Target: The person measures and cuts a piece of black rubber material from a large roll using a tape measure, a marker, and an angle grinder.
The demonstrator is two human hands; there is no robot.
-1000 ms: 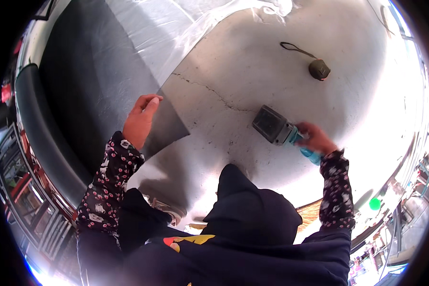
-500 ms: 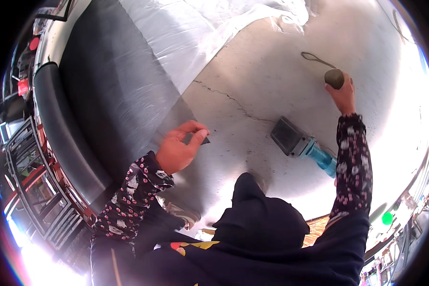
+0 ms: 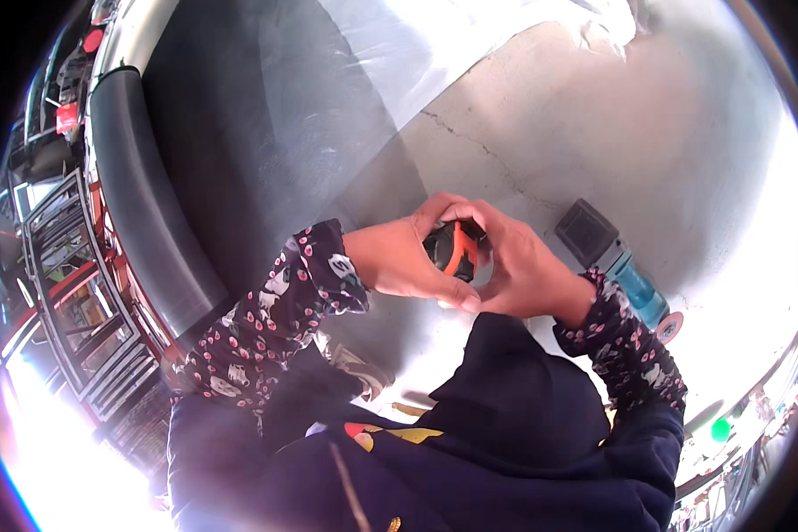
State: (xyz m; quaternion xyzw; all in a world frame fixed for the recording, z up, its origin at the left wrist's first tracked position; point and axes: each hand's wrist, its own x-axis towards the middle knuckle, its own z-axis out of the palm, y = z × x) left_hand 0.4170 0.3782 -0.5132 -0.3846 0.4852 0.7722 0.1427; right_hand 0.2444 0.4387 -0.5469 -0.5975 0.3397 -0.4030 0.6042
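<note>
The tape measure (image 3: 463, 252) was black with an orange band. The power tool (image 3: 637, 288) was teal, its battery (image 3: 585, 232) dark grey. The sleeves (image 3: 270, 315) bore pink and white figures on black. The roll (image 3: 142, 168) was black, the film (image 3: 457, 44) whitish, the floor (image 3: 559, 106) pale grey.

Tape measure (image 3: 453, 252) in the middle

My left hand (image 3: 399, 255) is on its left, my right hand (image 3: 528, 269) on its right. Ahead to the left a sheet (image 3: 222, 133) lies on the floor (image 3: 576, 133), a roll (image 3: 146, 186) along its left side. Film (image 3: 426, 49) lies ahead, beside the sheet's far right side. Right of my right hand lies a power tool (image 3: 634, 288).
</note>
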